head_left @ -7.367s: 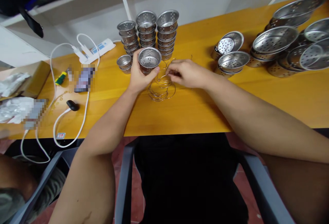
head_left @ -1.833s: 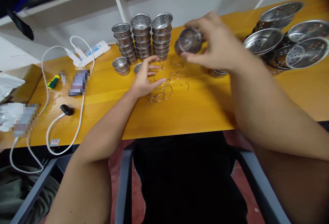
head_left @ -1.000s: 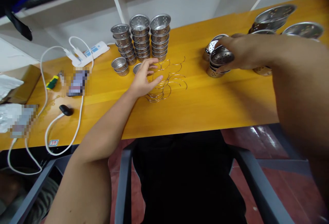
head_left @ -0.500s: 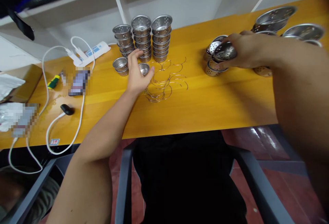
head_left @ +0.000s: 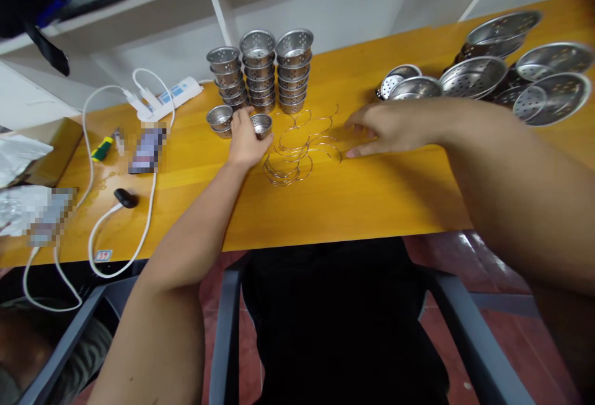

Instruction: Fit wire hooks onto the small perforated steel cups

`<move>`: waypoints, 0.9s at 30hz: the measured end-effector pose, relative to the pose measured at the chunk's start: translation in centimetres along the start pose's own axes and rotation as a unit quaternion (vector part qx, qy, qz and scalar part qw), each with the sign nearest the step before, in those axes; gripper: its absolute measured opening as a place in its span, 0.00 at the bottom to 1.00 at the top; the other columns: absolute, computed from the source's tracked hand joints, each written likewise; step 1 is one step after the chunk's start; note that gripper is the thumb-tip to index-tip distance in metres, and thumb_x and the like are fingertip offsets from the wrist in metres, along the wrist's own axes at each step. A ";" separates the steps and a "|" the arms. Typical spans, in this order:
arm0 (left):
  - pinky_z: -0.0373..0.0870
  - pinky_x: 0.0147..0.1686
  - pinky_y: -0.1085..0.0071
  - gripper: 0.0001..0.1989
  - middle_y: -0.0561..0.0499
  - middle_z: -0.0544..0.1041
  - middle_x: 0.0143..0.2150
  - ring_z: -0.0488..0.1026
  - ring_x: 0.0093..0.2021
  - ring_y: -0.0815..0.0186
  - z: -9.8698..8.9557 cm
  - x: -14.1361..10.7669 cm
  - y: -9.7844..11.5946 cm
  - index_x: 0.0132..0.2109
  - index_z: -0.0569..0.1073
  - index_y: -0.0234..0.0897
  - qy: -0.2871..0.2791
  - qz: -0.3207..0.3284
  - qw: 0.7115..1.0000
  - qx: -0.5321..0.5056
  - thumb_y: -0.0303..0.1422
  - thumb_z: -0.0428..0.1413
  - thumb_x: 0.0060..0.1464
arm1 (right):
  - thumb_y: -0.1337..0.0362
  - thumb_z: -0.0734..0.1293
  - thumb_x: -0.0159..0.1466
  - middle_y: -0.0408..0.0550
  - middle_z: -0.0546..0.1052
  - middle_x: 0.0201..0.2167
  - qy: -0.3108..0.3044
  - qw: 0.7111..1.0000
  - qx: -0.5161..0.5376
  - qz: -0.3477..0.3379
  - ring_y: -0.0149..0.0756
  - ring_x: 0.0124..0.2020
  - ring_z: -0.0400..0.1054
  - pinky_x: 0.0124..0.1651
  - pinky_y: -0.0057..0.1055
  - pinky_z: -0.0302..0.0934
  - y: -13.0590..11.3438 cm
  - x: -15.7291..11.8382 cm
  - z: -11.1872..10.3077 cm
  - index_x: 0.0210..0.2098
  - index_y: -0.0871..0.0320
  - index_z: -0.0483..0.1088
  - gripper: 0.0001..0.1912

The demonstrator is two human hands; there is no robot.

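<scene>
My left hand (head_left: 245, 141) curls round the near left side of a small perforated metal cup (head_left: 261, 123), thumb in front and fingers behind. Part of that cup is hidden by the hand. Just left of it sits another short stack of small cups (head_left: 220, 118). My right hand (head_left: 383, 127) hovers over the table with thumb and fingers apart, holding nothing. Its fingertips point at a loose spread of thin wire rings (head_left: 297, 157), which lie between my two hands.
Three tall cup stacks (head_left: 292, 73) stand behind my left hand. Larger perforated bowls (head_left: 473, 79) and smaller cups (head_left: 416, 87) sit beyond my right arm. On the left are a power strip (head_left: 174, 98), phones (head_left: 147, 149), white cables and a green-yellow tool (head_left: 102, 149).
My right hand has let go of a perforated cup among the group on the right and moved left toward the wire rings. My left thumb has come down closer to its cup.
</scene>
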State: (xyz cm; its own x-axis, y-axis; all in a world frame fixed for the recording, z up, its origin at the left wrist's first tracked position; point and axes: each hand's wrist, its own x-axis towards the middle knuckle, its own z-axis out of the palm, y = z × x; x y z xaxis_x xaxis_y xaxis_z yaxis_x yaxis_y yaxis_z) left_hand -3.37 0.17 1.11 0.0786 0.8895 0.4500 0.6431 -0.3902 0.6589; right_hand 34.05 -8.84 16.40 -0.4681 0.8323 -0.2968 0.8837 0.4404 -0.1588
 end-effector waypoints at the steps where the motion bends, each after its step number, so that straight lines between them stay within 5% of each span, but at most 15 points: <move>1: 0.59 0.95 0.27 0.46 0.31 0.75 0.76 0.71 0.86 0.31 -0.1 0.0 0.0 0.70 0.69 0.41 -0.004 -0.009 1.000 0.006 0.24 0.81 0.50 | 0.57 0.83 0.80 0.68 0.91 0.55 -0.033 0.999 -0.015 -0.004 0.52 0.44 0.83 0.50 0.46 0.74 -0.1 0.9 0.5 0.68 0.66 0.83 0.25; 7: 0.66 0.92 0.29 0.46 0.31 0.77 0.78 0.78 0.82 0.36 -0.3 0.3 -0.4 0.72 0.66 0.43 -0.033 -0.046 0.998 -0.024 0.28 0.80 0.55 | 0.62 0.77 0.77 0.49 0.89 0.41 -0.038 0.998 0.016 -0.046 0.47 0.38 0.80 0.43 0.42 0.64 -1.5 4.9 2.7 0.44 0.54 0.83 0.04; 11: 0.68 0.91 0.37 0.46 0.34 0.76 0.79 0.78 0.82 0.42 -0.4 0.7 -0.5 0.73 0.64 0.44 -0.004 -0.019 0.999 -0.041 0.30 0.81 0.57 | 0.64 0.77 0.76 0.47 0.89 0.40 -0.032 0.995 0.041 -0.080 0.47 0.39 0.81 0.45 0.42 0.65 -3.8 6.3 2.5 0.46 0.53 0.86 0.02; 13: 0.70 0.91 0.40 0.46 0.35 0.76 0.79 0.78 0.81 0.43 -0.4 0.8 -0.5 0.73 0.64 0.44 -0.002 -0.015 0.999 -0.040 0.30 0.81 0.58 | 0.61 0.78 0.77 0.50 0.89 0.43 -0.002 0.995 0.055 -0.082 0.51 0.43 0.83 0.48 0.43 0.69 -4.7 6.6 2.4 0.52 0.53 0.87 0.07; 16: 0.70 0.90 0.41 0.46 0.34 0.75 0.79 0.77 0.82 0.42 -0.3 0.7 -0.7 0.74 0.63 0.44 -0.006 -0.012 0.999 -0.037 0.31 0.81 0.59 | 0.46 0.81 0.76 0.63 0.88 0.60 0.087 0.989 0.080 -0.089 0.64 0.58 0.84 0.62 0.52 0.75 -5.9 6.5 3.0 0.67 0.57 0.85 0.28; 18: 0.70 0.89 0.40 0.45 0.35 0.75 0.79 0.77 0.82 0.42 -0.1 0.7 -1.0 0.74 0.63 0.44 -0.010 -0.006 0.999 -0.040 0.32 0.80 0.60 | 0.36 0.83 0.72 0.72 0.81 0.70 0.093 0.989 0.067 -0.096 0.72 0.67 0.80 0.71 0.57 0.74 -6.9 6.2 3.8 0.73 0.63 0.80 0.45; 20: 0.71 0.89 0.39 0.45 0.36 0.76 0.78 0.78 0.81 0.41 0.2 0.8 -1.5 0.74 0.64 0.45 -0.014 0.001 0.999 -0.047 0.33 0.80 0.60 | 0.34 0.85 0.70 0.78 0.76 0.74 0.065 0.992 0.030 -0.102 0.77 0.73 0.75 0.78 0.62 0.70 -7.9 6.0 4.8 0.74 0.69 0.79 0.51; 23: 0.69 0.89 0.38 0.45 0.37 0.75 0.78 0.77 0.82 0.41 0.5 1.0 -2.1 0.74 0.65 0.47 -0.020 0.008 0.998 -0.054 0.35 0.81 0.60 | 0.41 0.85 0.72 0.77 0.76 0.74 0.069 0.991 0.010 -0.117 0.77 0.77 0.71 0.82 0.65 0.65 -9.1 6.2 6.1 0.70 0.68 0.82 0.41; 27: 0.70 0.89 0.38 0.45 0.37 0.76 0.77 0.77 0.82 0.41 0.6 1.1 -2.4 0.74 0.65 0.45 -0.019 0.020 0.999 -0.047 0.34 0.82 0.59 | 0.60 0.81 0.79 0.67 0.84 0.64 0.112 0.981 0.039 -0.156 0.65 0.70 0.78 0.75 0.54 0.69 -9.1 7.2 6.8 0.60 0.62 0.85 0.15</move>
State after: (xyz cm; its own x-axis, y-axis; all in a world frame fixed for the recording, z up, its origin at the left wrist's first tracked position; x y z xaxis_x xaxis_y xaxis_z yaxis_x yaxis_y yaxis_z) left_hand -4.37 2.24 -0.37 0.1331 0.8808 0.4543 0.5645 -0.4441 0.6957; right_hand 22.65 -9.16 9.33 -0.6966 0.7174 -0.0093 0.6900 0.6663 -0.2828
